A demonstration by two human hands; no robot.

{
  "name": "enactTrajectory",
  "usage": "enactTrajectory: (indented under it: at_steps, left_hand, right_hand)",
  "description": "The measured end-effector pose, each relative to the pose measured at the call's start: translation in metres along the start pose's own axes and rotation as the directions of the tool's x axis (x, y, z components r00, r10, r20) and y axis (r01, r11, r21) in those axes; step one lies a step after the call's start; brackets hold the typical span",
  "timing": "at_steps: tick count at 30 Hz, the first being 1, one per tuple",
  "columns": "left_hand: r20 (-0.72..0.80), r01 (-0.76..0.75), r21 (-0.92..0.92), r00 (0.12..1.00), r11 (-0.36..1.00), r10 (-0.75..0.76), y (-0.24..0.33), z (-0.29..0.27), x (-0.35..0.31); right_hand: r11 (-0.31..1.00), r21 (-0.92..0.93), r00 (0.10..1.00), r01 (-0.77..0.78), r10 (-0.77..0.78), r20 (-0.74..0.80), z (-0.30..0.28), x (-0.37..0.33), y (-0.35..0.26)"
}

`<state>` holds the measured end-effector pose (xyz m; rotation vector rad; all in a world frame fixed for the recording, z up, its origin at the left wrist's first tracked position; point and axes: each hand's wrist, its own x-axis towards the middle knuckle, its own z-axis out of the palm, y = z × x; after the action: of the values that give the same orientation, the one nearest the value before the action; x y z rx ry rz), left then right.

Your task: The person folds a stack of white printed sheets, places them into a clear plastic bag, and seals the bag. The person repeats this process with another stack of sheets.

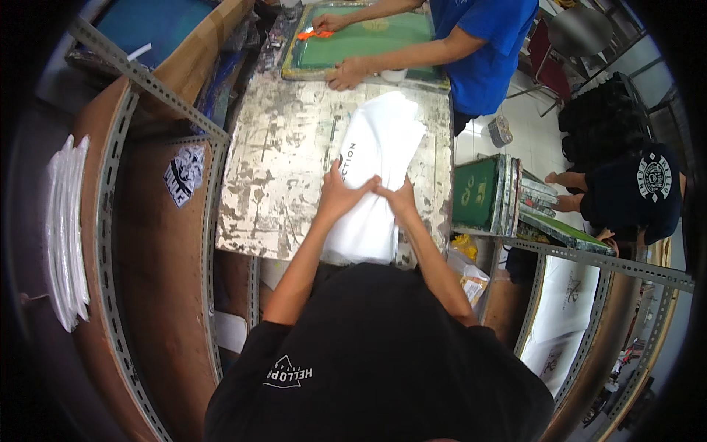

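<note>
A bundle of white, soft-looking sheets (377,140) with dark printed lettering lies lengthwise in front of me on the paint-stained table (272,162). The far ends of the sheets fan out slightly; whether they are cloth or plastic I cannot tell. My left hand (341,194) grips the bundle's left edge, its thumb stretched across the top. From the right edge my right hand (398,199) grips the same bundle, and the two thumbs nearly meet at the middle. The undersides of both hands' fingers are partly hidden.
Across the table a co-worker in blue wipes a green printing screen (368,38) with an orange cloth (315,34). Metal-framed shelves (118,184) stand at my left, holding white packs (68,228). More screens (482,193) lean at the right; another person in black is beyond.
</note>
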<state>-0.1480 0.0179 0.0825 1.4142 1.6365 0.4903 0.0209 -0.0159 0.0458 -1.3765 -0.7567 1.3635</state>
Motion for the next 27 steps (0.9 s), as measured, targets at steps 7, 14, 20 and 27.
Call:
enactTrajectory:
  at_steps: [7, 14, 20, 27]
  left_hand:
    - [-0.177, -0.622, 0.035, 0.767, 0.783, 0.617, 0.059, -0.036, -0.046]
    - [0.022, -0.689, 0.011, 0.725, 0.725, 0.688, 0.014, -0.062, -0.077]
    - [-0.106, -0.567, -0.181, 0.823, 0.803, 0.557, -0.001, -0.051, -0.078]
    - [-0.033, -0.518, -0.06, 0.855, 0.853, 0.517, 0.029, -0.078, -0.092]
  right_hand:
    - [0.872, -0.001, 0.87, 0.489, -0.489, -0.064, 0.058, -0.057, -0.049]
    - [0.531, -0.356, 0.627, 0.769, -0.733, 0.263, 0.044, -0.085, -0.014]
    - [0.599, -0.353, 0.694, 0.719, -0.648, 0.315, 0.033, -0.073, 0.016]
    - [0.738, -0.236, 0.774, 0.632, -0.62, 0.132, 0.033, -0.071, 0.025]
